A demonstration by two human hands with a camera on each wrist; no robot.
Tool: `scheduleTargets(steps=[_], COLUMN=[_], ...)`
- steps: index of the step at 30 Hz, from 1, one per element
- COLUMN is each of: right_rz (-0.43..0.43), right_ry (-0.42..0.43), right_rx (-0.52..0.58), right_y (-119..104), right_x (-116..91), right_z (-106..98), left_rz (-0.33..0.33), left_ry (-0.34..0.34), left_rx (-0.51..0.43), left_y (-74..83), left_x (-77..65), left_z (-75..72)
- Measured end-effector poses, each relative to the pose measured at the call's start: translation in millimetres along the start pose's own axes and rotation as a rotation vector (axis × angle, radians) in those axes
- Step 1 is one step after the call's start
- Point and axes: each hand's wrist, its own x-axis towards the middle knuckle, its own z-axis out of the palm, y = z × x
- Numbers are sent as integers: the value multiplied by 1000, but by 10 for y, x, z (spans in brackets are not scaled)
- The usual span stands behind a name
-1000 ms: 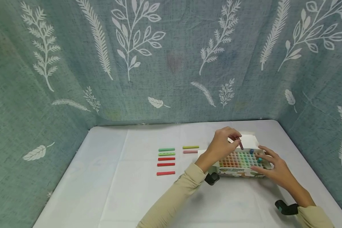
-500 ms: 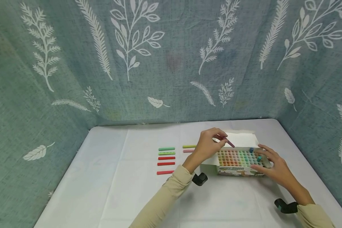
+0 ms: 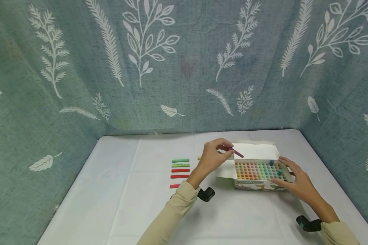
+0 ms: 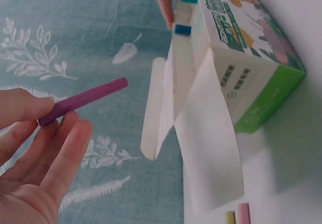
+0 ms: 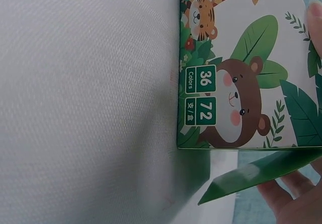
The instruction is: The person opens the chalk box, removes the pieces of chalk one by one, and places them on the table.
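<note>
My left hand (image 3: 212, 156) pinches a purple chalk stick (image 4: 95, 98) between thumb and fingers, in the air left of the chalk box. In the head view the stick tilts down to the right, over the raised white lid. The chalk box (image 3: 249, 185) stands with its lid and left flap folded out, showing a holed insert. A blue chalk (image 3: 271, 162) and a teal chalk (image 3: 279, 172) poke up from holes at its right. My right hand (image 3: 299, 180) holds the right end of the box, thumb at the front and fingers at the back.
Left of the box lies a column of chalks: a green chalk (image 3: 180, 160), a light green one and several red chalks (image 3: 180, 176), the lowest partly behind my left sleeve. A yellow chalk (image 4: 230, 218) and a pink chalk (image 4: 244, 214) lie near the flap. Patterned cloth (image 3: 184, 68) walls the table.
My left hand has moved left with the purple chalk, from over the box to beside its left flap. The right hand stays at the box's right end.
</note>
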Motion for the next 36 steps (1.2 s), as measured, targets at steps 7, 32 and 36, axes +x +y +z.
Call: scheduleTargets(steps=[7, 32, 36], right_rz=[-14, -21, -12], right_ry=[4, 14, 8], right_rx=[2, 12, 11], right_y=[12, -5, -7], right_x=[-5, -18, -23], right_z=[13, 29, 22], left_rz=[-27, -115, -172], left_ry=[22, 91, 88], left_rx=[-22, -12, -37], left_y=[176, -75, -144], left_x=[-104, -383, -443], left_z=[-165, -552, -606])
